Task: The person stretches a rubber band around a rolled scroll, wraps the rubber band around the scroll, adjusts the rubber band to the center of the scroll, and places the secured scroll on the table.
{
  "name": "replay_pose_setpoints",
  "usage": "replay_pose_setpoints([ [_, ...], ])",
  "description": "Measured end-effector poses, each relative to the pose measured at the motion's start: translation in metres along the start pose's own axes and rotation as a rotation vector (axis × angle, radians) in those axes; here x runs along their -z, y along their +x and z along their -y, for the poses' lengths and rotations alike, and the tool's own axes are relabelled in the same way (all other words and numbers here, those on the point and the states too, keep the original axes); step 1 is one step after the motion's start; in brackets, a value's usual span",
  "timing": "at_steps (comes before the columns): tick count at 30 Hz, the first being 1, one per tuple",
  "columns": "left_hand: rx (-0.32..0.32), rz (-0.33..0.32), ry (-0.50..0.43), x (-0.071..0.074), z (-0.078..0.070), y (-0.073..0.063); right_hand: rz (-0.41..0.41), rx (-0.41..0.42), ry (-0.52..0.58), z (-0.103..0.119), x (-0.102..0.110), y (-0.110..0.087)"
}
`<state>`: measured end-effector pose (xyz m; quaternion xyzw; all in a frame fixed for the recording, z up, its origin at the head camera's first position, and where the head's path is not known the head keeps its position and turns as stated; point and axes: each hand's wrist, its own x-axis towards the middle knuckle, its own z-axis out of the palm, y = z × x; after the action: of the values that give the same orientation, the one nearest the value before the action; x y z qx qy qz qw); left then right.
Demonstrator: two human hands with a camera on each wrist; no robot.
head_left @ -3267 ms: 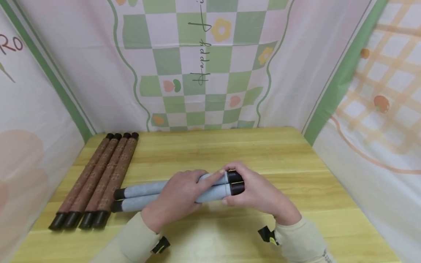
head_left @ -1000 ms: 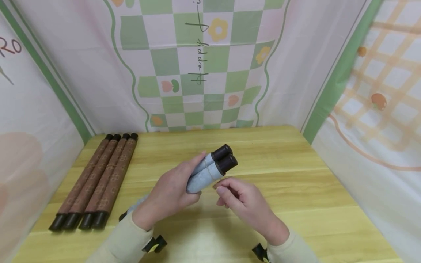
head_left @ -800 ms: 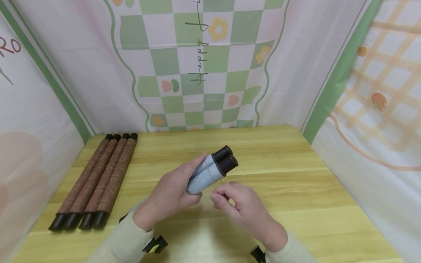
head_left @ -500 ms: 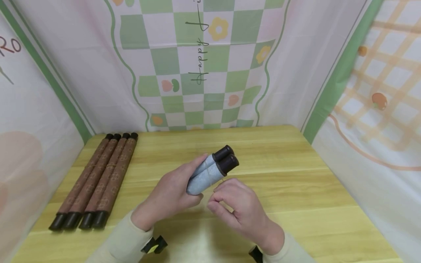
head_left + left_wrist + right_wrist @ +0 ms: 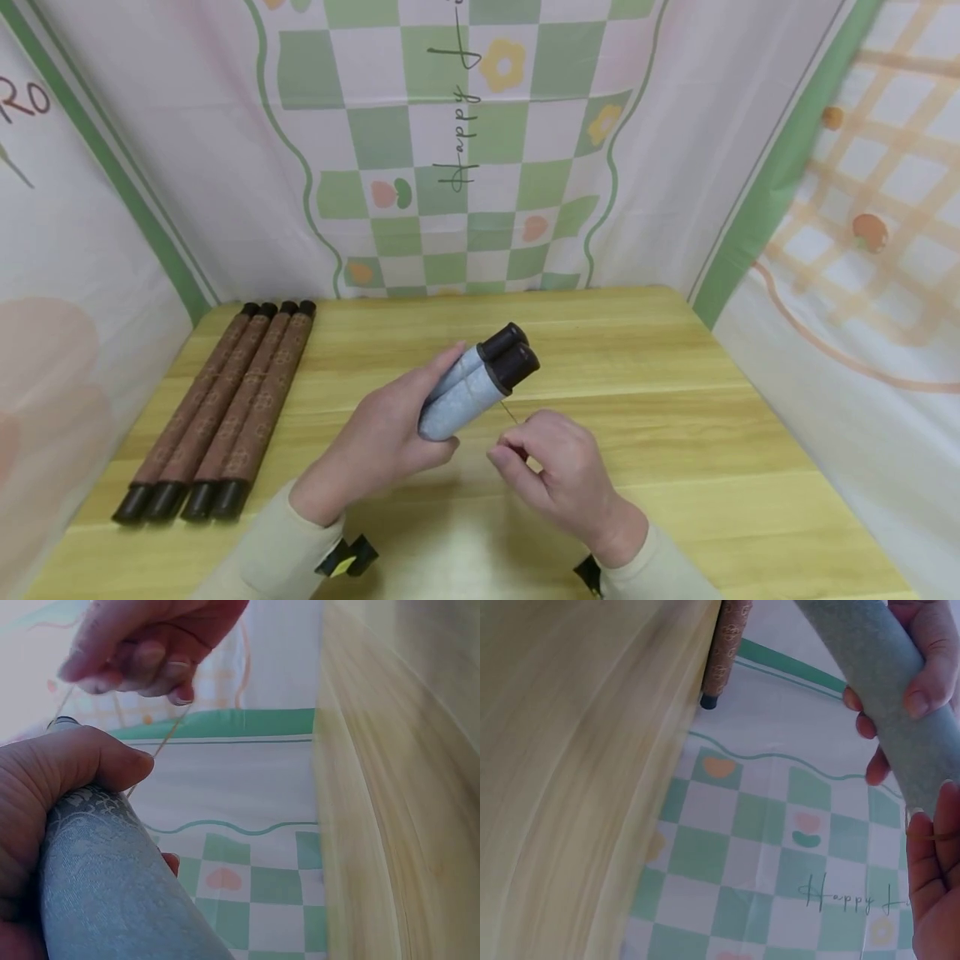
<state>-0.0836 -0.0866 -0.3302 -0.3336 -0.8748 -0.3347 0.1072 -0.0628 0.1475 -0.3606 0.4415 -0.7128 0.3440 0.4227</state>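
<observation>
Two light-blue rolled scrolls (image 5: 463, 403) with black end knobs (image 5: 514, 365) lie side by side in my left hand (image 5: 375, 442), which grips them from the left. They slant up over the table, knobs toward the upper right; their lower part is hidden behind hand and sleeve. A thin tan rubber band (image 5: 171, 733) runs round the scrolls close to the knobs. My right hand (image 5: 566, 471), just right of and below the knobs, has curled fingers hooked in the band and stretches it away from the scrolls. In the right wrist view the band (image 5: 934, 837) crosses the fingers.
Several brown patterned scrolls (image 5: 225, 400) with black ends lie in a row at the left of the wooden table (image 5: 637, 350). Printed cloth (image 5: 495, 150) hangs behind and at both sides of the table.
My right hand has left the black knobs and now pulls the band out from the scrolls. My left hand has tilted the scrolls from nearly level to slanting upward.
</observation>
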Motion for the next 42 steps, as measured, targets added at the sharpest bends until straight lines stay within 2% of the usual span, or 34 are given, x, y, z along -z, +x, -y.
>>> replay_pose_setpoints([
  [8, -0.049, -0.03, 0.005, 0.004, -0.003, 0.0, 0.08, -0.19, -0.077, -0.004, -0.003, -0.008],
  [11, -0.053, -0.031, 0.003, 0.006, -0.003, -0.001, 0.103, -0.211, -0.081, -0.003, -0.003, -0.007],
  [13, -0.052, -0.026, 0.001, 0.007, -0.003, -0.001, 0.104, -0.168, -0.087, -0.001, -0.003, -0.004],
  [15, -0.048, -0.017, -0.005, 0.007, -0.003, 0.0, 0.095, -0.09, -0.097, 0.001, -0.003, 0.001],
  [22, -0.011, 0.03, -0.058, 0.006, -0.002, 0.001, -0.004, 0.304, -0.128, 0.011, -0.003, 0.027],
  [25, 0.003, 0.064, -0.089, 0.006, -0.004, 0.001, -0.019, 0.379, -0.105, 0.013, -0.003, 0.033],
  [29, 0.008, 0.095, -0.107, 0.007, -0.006, 0.001, -0.011, 0.383, -0.044, 0.015, -0.004, 0.035],
  [33, 0.03, 0.089, -0.118, 0.011, -0.007, 0.002, -0.005, 0.322, 0.002, 0.017, -0.001, 0.034],
  [38, 0.112, 0.069, -0.135, 0.017, -0.002, 0.004, -0.009, 0.227, 0.068, 0.022, 0.005, 0.032],
  [42, 0.171, 0.065, -0.147, 0.02, 0.002, 0.004, -0.04, 0.204, 0.108, 0.026, 0.01, 0.033],
])
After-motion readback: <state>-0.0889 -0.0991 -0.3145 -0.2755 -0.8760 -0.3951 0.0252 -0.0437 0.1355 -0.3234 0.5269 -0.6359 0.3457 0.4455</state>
